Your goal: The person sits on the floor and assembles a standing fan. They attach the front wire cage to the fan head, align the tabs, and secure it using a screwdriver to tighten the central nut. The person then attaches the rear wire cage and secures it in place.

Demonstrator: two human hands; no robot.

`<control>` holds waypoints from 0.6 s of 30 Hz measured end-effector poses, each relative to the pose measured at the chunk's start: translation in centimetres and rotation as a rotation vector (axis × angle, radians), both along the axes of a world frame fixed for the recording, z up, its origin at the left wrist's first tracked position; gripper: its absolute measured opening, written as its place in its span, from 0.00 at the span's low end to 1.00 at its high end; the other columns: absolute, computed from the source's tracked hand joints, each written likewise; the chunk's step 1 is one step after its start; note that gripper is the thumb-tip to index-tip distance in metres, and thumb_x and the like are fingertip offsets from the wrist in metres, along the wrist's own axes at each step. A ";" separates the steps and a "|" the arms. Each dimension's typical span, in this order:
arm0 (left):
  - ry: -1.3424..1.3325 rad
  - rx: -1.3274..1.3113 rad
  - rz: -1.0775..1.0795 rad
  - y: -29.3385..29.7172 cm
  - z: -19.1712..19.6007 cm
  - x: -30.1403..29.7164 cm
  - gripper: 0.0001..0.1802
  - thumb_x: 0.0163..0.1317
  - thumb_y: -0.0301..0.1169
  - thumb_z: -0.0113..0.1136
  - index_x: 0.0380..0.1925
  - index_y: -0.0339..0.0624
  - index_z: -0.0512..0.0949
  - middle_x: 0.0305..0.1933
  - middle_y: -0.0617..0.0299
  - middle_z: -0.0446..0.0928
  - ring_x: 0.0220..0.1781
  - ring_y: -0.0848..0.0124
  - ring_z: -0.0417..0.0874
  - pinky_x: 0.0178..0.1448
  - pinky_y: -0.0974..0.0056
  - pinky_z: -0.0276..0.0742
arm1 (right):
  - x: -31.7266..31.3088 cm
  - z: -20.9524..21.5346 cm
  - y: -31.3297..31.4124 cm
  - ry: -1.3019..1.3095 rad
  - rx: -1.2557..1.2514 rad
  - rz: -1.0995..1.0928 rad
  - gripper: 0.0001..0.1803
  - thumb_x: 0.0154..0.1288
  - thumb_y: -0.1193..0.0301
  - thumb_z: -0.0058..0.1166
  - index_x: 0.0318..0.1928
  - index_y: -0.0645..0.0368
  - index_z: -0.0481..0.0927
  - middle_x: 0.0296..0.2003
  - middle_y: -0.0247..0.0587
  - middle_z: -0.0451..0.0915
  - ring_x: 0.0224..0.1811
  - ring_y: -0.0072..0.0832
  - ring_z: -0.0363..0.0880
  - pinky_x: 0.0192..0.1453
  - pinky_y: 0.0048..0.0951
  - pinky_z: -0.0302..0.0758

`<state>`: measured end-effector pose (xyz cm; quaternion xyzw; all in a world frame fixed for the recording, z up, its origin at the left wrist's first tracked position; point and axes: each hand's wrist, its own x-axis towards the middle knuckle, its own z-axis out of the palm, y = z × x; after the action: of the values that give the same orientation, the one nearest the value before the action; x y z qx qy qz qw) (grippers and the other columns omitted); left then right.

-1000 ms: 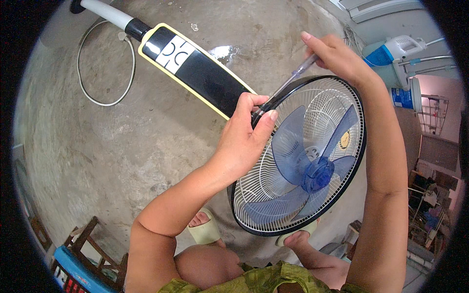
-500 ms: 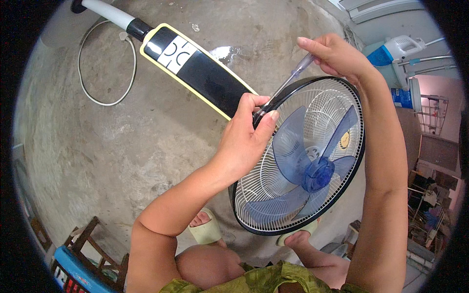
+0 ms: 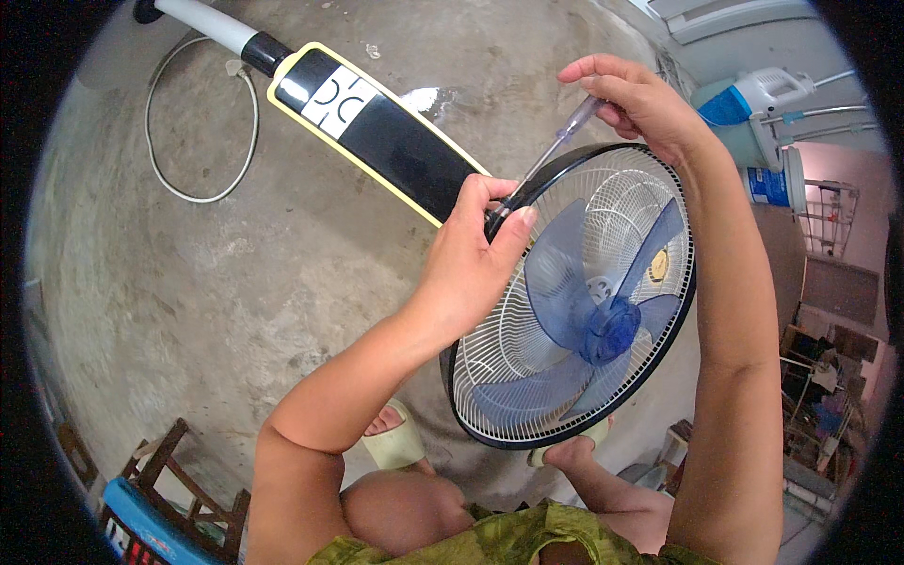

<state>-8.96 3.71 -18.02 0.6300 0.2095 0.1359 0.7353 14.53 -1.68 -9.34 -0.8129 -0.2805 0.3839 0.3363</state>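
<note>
An electric fan head (image 3: 574,311) with translucent blue blades (image 3: 556,268), white wire grille and black rim leans tilted in front of me. My left hand (image 3: 471,254) pinches at its upper left rim, thumb and index finger closed around the spot where a screwdriver's tip meets it. The screwdriver (image 3: 551,153) has a thin metal shaft and a clear purplish handle; it slants up to the right. My right hand (image 3: 640,108) holds the handle end between thumb and fingers, index finger stretched out above. The very tip is hidden by my left fingers.
Beyond the fan extends its black panel (image 3: 386,141) with yellow edging and a white pole (image 3: 212,26), lying over the concrete floor. A white cable (image 3: 151,132) loops at left. A blue-topped stool (image 3: 141,518) stands lower left; a white-blue handheld appliance (image 3: 753,99) and bucket (image 3: 786,184) are at right.
My right hand has shifted slightly left and its fingers have changed position around the screwdriver handle, the index finger now reaching out. My left hand stays at the rim.
</note>
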 end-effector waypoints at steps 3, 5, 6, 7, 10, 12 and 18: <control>-0.003 -0.013 0.011 -0.2 0.0 0.1 0.15 0.70 0.35 0.53 0.50 0.39 0.68 0.38 0.64 0.73 0.40 0.78 0.73 0.47 0.70 0.71 | 0.3 0.2 -0.2 -0.004 -0.076 0.031 0.18 0.66 0.54 0.53 0.37 0.57 0.81 0.14 0.20 0.59 0.13 0.12 0.52 0.16 0.19 0.47; 0.015 -0.010 0.026 -0.2 -0.1 0.0 0.14 0.70 0.35 0.53 0.49 0.39 0.68 0.39 0.64 0.73 0.41 0.77 0.74 0.47 0.69 0.72 | 0.1 0.1 0.2 -0.052 -0.131 0.044 0.21 0.66 0.51 0.54 0.35 0.58 0.80 0.12 0.20 0.58 0.12 0.11 0.51 0.15 0.20 0.46; 0.029 -0.013 0.026 -0.2 -0.3 0.0 0.14 0.70 0.34 0.53 0.49 0.39 0.69 0.40 0.64 0.73 0.41 0.77 0.75 0.47 0.69 0.72 | -0.4 0.2 0.5 -0.111 -0.158 0.037 0.23 0.65 0.50 0.55 0.33 0.59 0.80 0.10 0.20 0.57 0.11 0.12 0.50 0.15 0.21 0.46; 0.042 -0.019 0.018 -0.4 -0.4 0.2 0.14 0.70 0.34 0.53 0.49 0.39 0.69 0.40 0.63 0.74 0.41 0.77 0.75 0.47 0.69 0.73 | -0.6 0.3 0.5 -0.170 -0.191 0.023 0.24 0.65 0.48 0.55 0.32 0.60 0.79 0.09 0.20 0.57 0.10 0.12 0.50 0.15 0.21 0.46; 0.029 0.001 0.021 -0.3 -1.0 0.2 0.13 0.70 0.34 0.53 0.50 0.40 0.69 0.42 0.63 0.74 0.40 0.77 0.76 0.46 0.69 0.74 | 0.0 0.0 1.3 -0.351 -0.284 0.082 0.26 0.64 0.47 0.55 0.27 0.61 0.77 0.09 0.24 0.60 0.11 0.13 0.53 0.16 0.23 0.48; 0.033 -0.035 0.019 -0.5 -0.9 0.5 0.14 0.69 0.35 0.54 0.49 0.39 0.69 0.41 0.62 0.75 0.40 0.76 0.75 0.46 0.68 0.73 | -0.1 0.2 1.7 -0.472 -0.359 0.090 0.25 0.65 0.48 0.54 0.28 0.60 0.77 0.10 0.25 0.61 0.12 0.13 0.55 0.16 0.24 0.49; 0.030 -0.072 0.034 -0.3 -0.5 0.3 0.16 0.69 0.36 0.55 0.49 0.38 0.70 0.40 0.63 0.74 0.39 0.77 0.72 0.46 0.69 0.71 | 1.9 -1.4 3.0 -0.592 -0.390 0.181 0.32 0.60 0.41 0.53 0.29 0.63 0.82 0.21 0.41 0.76 0.23 0.31 0.73 0.27 0.34 0.67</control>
<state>-8.68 3.42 -18.50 0.6014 0.2359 0.1316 0.7519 16.43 1.28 -10.73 -0.9096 -0.3578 0.2065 0.0440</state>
